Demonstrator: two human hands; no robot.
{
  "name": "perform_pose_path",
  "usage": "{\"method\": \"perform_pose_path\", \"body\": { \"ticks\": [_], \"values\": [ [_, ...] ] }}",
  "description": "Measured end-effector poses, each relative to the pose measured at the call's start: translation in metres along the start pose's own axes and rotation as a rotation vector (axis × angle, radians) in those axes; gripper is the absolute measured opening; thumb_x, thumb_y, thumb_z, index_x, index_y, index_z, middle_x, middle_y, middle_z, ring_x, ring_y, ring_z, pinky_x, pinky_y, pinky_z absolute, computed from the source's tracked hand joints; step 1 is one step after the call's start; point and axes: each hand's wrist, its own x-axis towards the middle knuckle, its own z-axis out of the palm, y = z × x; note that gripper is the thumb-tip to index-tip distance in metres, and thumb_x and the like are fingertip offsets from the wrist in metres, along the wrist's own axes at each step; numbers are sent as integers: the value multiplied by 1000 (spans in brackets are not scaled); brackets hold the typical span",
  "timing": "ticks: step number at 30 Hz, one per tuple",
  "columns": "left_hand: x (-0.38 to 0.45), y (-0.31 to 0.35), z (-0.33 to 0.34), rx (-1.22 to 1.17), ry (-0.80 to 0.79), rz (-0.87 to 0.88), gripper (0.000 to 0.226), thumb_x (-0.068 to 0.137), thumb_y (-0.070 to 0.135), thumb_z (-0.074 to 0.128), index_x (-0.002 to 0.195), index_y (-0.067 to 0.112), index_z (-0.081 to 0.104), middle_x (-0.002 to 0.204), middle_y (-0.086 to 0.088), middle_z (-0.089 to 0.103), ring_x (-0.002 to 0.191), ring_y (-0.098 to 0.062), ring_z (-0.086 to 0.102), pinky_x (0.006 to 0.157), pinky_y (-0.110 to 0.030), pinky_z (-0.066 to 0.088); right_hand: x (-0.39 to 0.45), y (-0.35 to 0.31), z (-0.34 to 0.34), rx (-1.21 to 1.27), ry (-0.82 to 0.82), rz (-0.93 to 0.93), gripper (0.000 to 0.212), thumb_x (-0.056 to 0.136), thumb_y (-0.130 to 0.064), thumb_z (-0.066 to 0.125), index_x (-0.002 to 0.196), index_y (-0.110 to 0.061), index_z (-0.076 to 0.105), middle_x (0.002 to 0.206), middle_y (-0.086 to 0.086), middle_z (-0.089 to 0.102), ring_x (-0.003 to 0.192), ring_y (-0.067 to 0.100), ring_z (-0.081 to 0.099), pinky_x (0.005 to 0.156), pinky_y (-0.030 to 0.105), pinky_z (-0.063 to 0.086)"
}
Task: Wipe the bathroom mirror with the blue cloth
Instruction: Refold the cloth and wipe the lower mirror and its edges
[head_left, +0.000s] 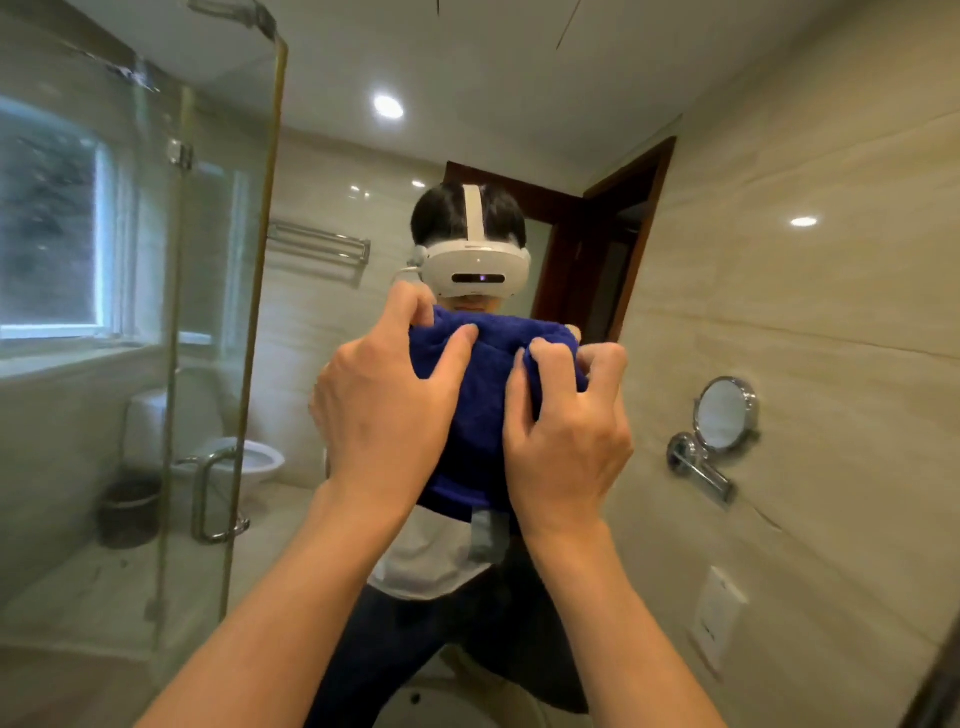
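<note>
both hands on the blue cloth (488, 395), bunched up flat against the middle of the bathroom mirror (779, 208). left hand (384, 410) has fingers curled over its top left edge, right hand (566, 441) grips the right side with knuckles bent.

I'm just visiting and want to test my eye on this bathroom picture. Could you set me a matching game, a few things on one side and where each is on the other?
Things:
1. blue cloth
2. round shaving mirror
3. towel rail
4. dark bin

Places:
A. on the floor beside the toilet
B. gripped by left hand and right hand
C. on a swing arm on the right wall
D. high on the back wall, seen in the reflection

Pairs: 1-B, 2-C, 3-D, 4-A
</note>
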Motion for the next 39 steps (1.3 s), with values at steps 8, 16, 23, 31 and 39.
{"method": "perform_pose_path", "body": {
  "ticks": [8,16,23,31,39],
  "values": [
    [-147,-83,0,172,-395,-428,37,79,48,74,77,34,39,63,-3,61,77,-38,67,61,-37,45,-165,5,-37,-16,-532,73,17,79,-33,61,89,-25,51,85,4,49,56,20,58,44,24,45],
    [-115,-45,-31,22,-260,-334,34,81,46,70,76,28,41,65,-3,61,77,-39,62,64,-41,48,-102,-12,-71,79,-495,137,30,68,-23,84,84,-21,59,83,-2,50,57,11,52,53,15,35],
    [24,-8,-62,-111,26,-167,43,80,59,69,95,27,46,81,13,57,72,-12,53,68,-28,35,44,-64,-24,189,-161,-28,24,92,-34,61,105,-14,59,99,8,52,72,16,54,55,28,50],
    [54,-54,-68,100,48,-91,33,88,51,64,95,29,41,80,11,51,73,-14,41,66,-29,27,36,-103,45,14,-125,-134,21,99,-32,52,94,-13,59,98,14,55,70,20,53,46,30,47],
    [-97,-127,-57,249,-197,-461,33,79,45,75,103,27,63,91,-9,74,87,-38,68,66,-37,46,-135,-72,14,111,-461,-102,10,87,-31,63,85,-21,61,92,6,62,62,20,59,47,28,48]
  ]
}}
